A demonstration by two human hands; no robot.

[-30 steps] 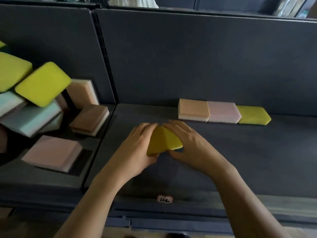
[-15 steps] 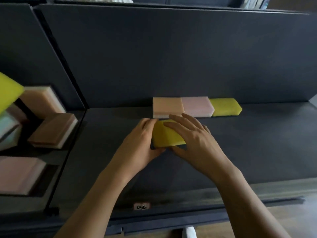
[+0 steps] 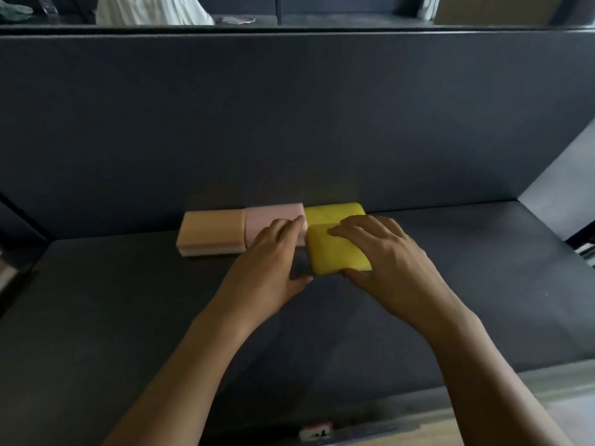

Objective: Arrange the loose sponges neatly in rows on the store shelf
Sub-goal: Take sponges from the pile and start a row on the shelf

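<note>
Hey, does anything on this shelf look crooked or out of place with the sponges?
Nothing looks damaged. The orange sponge, pink sponge and back yellow sponge sit in a straight row against the wall. Only the front yellow sponge, held by the right hand, looks slightly turned, alone in front of that row.

white cloth (image 3: 151, 9) top left | label (image 3: 317, 431) bottom centre | box (image 3: 495, 8) top right
</note>
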